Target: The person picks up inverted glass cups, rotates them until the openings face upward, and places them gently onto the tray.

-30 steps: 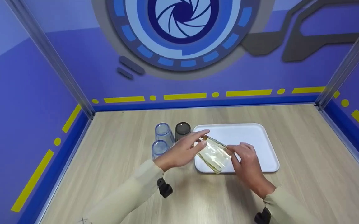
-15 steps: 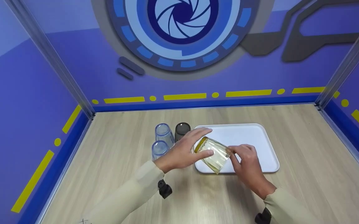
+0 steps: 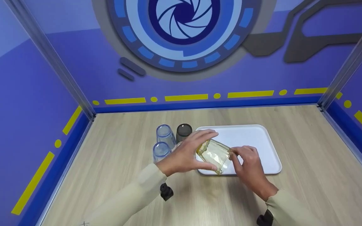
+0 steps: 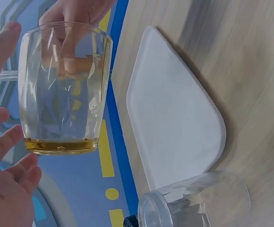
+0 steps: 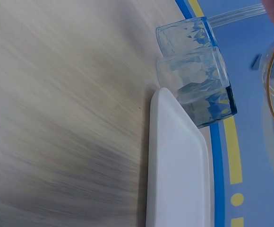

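Note:
A yellow-tinted drinking glass (image 3: 215, 154) is held up over the near left part of a white tray (image 3: 250, 138), tipped on its side in the head view. My right hand (image 3: 249, 163) pinches its rim between thumb and fingers. Its thick amber base points toward my left hand (image 3: 187, 153), whose fingers and thumb are spread around the glass. In the left wrist view, the glass (image 4: 64, 94) shows nothing inside, and the left fingers (image 4: 7, 146) lie alongside it. Only part of the rim of the glass (image 5: 270, 90) enters the right wrist view.
Left of the tray, two bluish glasses (image 3: 161, 150) and a dark grey glass (image 3: 184, 130) stand upside down. A clear glass (image 4: 203, 201) stands by the tray's corner, mostly hidden behind my left hand in the head view. Blue panels (image 3: 199, 84) wall the wooden table.
My left hand has spread wider: its thumb has slid down and right along the glass toward the rim, its fingers over the upper side. The right hand has stayed at the rim.

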